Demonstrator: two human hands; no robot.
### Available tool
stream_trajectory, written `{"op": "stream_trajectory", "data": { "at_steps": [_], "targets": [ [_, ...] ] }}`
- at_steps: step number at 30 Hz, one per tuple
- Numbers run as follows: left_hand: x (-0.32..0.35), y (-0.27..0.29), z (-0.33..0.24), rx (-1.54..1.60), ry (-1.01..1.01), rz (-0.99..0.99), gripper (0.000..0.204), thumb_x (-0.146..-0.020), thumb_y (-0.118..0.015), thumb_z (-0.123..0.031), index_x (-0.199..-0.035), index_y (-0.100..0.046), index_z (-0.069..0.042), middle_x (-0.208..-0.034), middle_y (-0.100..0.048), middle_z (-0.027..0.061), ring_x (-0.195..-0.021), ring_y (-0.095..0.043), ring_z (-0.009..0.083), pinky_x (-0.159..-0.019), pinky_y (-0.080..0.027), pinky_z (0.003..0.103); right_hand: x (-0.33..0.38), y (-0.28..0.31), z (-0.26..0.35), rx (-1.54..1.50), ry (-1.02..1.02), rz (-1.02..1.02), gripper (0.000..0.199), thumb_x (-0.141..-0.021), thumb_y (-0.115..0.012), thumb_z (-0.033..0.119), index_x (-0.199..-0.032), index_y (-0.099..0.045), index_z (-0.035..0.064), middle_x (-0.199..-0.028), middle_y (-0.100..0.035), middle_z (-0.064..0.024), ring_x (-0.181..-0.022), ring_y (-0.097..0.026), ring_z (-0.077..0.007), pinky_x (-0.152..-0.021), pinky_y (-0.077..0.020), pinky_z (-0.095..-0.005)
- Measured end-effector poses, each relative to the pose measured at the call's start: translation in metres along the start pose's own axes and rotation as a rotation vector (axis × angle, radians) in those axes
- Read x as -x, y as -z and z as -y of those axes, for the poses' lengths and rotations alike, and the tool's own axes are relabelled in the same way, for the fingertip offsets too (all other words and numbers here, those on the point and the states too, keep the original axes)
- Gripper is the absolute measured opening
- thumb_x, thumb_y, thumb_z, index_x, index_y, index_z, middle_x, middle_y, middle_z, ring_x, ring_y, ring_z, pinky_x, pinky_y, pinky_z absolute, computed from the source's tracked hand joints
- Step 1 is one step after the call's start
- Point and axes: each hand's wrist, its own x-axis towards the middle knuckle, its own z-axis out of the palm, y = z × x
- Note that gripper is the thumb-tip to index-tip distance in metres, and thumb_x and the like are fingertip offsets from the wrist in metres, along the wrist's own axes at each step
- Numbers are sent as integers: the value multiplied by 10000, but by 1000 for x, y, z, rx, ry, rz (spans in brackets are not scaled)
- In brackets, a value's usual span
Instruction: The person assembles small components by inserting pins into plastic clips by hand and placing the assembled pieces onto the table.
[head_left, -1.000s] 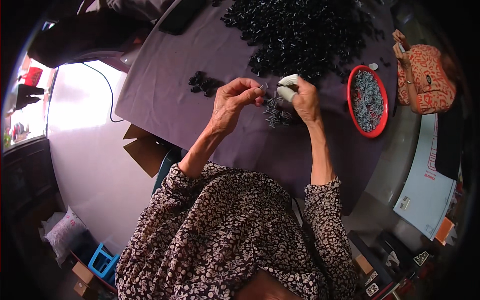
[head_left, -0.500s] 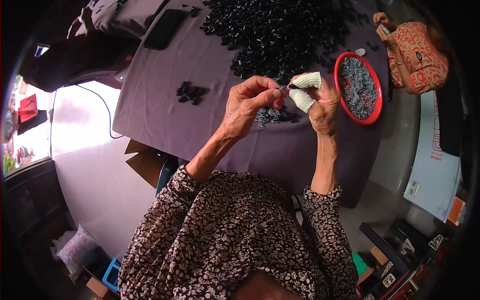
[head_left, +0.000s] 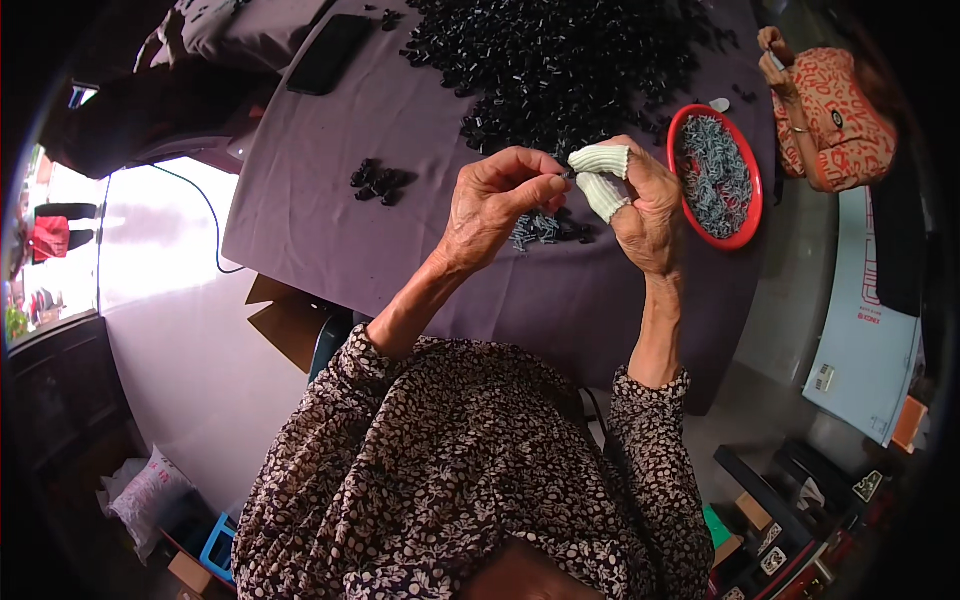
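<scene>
- Left hand (head_left: 490,205): fingers (head_left: 540,190) pinched, contents hidden
- Right hand (head_left: 648,215): two white-covered fingers pinch one half-hidden black piece (head_left: 568,172), nine o'clock
- Black heap (head_left: 560,80), twelve o'clock: cut off, uncountable
- One red bowl (head_left: 757,190): three o'clock

On the cloth-covered table (head_left: 390,255), toward its far left corner, I see a dark flat slab (head_left: 328,54). By the table's near left edge I make out an open cardboard box (head_left: 282,327); well apart from the table, nearer me, a white sack (head_left: 150,498). Beyond the table's right edge I've got a person in an orange patterned top (head_left: 845,120).
</scene>
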Motion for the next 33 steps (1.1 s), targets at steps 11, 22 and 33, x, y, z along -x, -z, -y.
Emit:
{"op": "stream_trajectory", "data": {
  "at_steps": [11, 22, 33],
  "targets": [
    [0, -1, 1, -38, -7, -44, 150, -804, -619, -57, -929, -606, 26, -767, -627, 75, -696, -591, 134, -677, -494, 265, -2, -2, 10, 214, -10, 16, 329, -623, -436, -80, -900, -603, -19, -834, -599, -90, -736, -587, -206, -689, -468, -262],
    [2, -4, 4, -39, 129, -82, 170, -813, -606, -41, -955, -595, 53, -812, -630, 93, -723, -617, 139, -685, -514, 249, 3, -1, 2, 191, -105, 45, 275, -665, -488, -93, -900, -608, -15, -808, -600, -86, -734, -592, -204, -668, -466, -271],
    [2, -1, 9, -172, 217, -88, 158, -803, -619, -58, -916, -599, 50, -778, -631, 98, -688, -614, 140, -671, -515, 253, 6, -5, -6, 258, -64, 124, 194, -690, -565, -68, -871, -606, -11, -791, -606, -88, -705, -603, -203, -629, -474, -276]
  ]
}}
